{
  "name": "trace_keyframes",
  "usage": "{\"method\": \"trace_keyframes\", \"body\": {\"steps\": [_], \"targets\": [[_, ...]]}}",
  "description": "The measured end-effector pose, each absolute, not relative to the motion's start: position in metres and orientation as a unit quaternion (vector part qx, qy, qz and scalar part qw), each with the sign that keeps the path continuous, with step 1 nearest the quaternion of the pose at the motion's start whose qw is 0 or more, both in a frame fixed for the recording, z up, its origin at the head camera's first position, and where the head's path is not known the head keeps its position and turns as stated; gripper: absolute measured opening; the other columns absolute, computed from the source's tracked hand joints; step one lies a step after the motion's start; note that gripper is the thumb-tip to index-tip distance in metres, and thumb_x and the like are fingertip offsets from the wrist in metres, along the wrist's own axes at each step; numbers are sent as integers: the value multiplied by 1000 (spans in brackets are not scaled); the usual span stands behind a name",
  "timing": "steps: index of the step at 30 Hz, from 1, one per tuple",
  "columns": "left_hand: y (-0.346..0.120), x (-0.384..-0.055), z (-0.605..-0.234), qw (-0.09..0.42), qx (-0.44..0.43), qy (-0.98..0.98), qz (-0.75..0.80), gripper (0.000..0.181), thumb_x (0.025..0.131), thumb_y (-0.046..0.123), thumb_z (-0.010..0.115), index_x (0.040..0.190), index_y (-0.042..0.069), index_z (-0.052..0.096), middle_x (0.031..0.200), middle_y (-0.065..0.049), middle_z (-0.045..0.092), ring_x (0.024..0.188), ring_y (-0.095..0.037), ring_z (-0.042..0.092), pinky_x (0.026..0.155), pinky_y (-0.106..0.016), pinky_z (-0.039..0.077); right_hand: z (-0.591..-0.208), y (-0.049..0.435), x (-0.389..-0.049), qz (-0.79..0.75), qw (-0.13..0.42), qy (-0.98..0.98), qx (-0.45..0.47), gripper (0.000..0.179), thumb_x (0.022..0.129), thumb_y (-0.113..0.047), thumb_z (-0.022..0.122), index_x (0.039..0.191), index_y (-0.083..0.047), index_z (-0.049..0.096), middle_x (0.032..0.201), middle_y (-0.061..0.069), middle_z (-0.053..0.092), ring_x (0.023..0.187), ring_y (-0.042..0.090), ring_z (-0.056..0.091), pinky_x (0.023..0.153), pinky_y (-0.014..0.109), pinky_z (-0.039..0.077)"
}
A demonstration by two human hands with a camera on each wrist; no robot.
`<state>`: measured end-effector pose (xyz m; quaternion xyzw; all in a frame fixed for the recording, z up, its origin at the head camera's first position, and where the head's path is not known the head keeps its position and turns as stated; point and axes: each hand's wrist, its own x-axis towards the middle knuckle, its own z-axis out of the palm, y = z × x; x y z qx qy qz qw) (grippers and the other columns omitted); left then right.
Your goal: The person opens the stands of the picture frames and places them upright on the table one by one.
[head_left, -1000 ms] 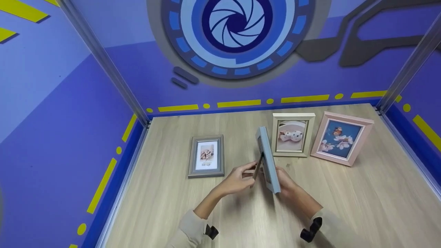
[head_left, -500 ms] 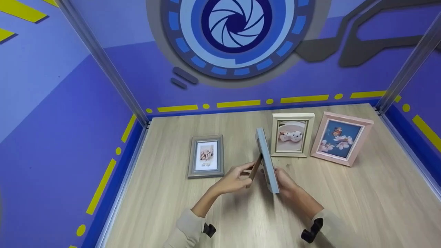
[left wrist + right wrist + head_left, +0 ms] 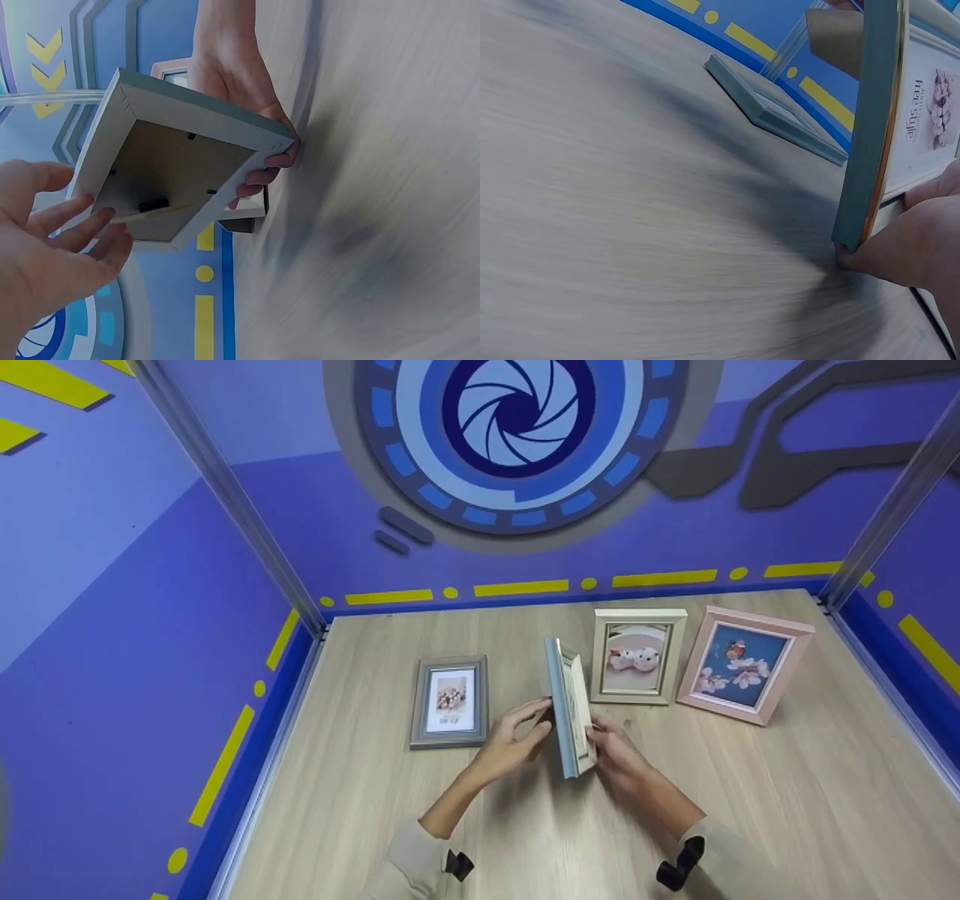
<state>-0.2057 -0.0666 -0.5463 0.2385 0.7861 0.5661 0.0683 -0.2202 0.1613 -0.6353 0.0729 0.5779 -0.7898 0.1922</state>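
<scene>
A light-blue picture frame [image 3: 559,712] stands nearly edge-on in front of me, its picture side facing right. My right hand [image 3: 619,754] grips its lower side, with the thumb on the front and fingers behind, as the left wrist view shows. On the frame's brown back, a hinged stand leg [image 3: 154,214] sticks out. My left hand [image 3: 514,742] is behind the frame, thumb apart and fingers loosely extended, fingertips right at the leg's end. In the right wrist view the picture [image 3: 934,112] shows pink flowers and lettering.
A grey picture frame [image 3: 450,701] lies face up on the wooden table [image 3: 360,780] to the left. Cream [image 3: 637,656] and pink picture frames [image 3: 746,664] stand upright at the back right. Blue-purple walls [image 3: 300,525] enclose the table at the back and sides.
The light-blue frame has turned, so its picture side shows on the right where its back showed on the left. My left hand pinched the stand leg earlier; its fingers are looser now.
</scene>
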Motion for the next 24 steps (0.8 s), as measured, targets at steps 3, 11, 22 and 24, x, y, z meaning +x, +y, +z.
{"method": "trace_keyframes", "body": {"steps": [3, 11, 22, 24], "targets": [[-68, -207, -548, 59, 198, 786, 582, 40, 106, 21, 54, 139, -1, 60, 143, -21, 60, 132, -38, 56, 113, -52, 46, -635, 161, -221, -796, 181, 573, 72, 53, 110, -8, 33, 160, 3, 20, 148, 16, 46, 119, 9, 54, 94, 20, 49], [-73, -211, -554, 19, 121, 798, 590, 36, 100, 26, 64, 126, 1, 66, 120, -19, 70, 107, -30, 68, 96, -42, 58, -632, 157, -224, -806, 158, 563, 86, 56, 109, -8, 38, 159, 4, 19, 153, 19, 38, 124, 14, 48, 99, 21, 47], [-82, -218, -564, -46, 96, 822, 559, 30, 90, 16, 75, 113, -3, 69, 101, -18, 74, 90, -22, 69, 77, -23, 58, -626, 153, -226, -798, 141, 580, 76, 62, 108, -7, 39, 162, 2, 10, 165, 26, 19, 143, 30, 31, 113, 31, 37], [-84, -220, -565, -51, 89, 827, 552, 28, 89, 12, 74, 112, -4, 69, 101, -18, 74, 92, -25, 70, 76, -24, 59, -624, 153, -226, -793, 134, 589, 78, 61, 107, -6, 40, 162, 1, 13, 164, 25, 21, 144, 32, 31, 115, 35, 36]]}}
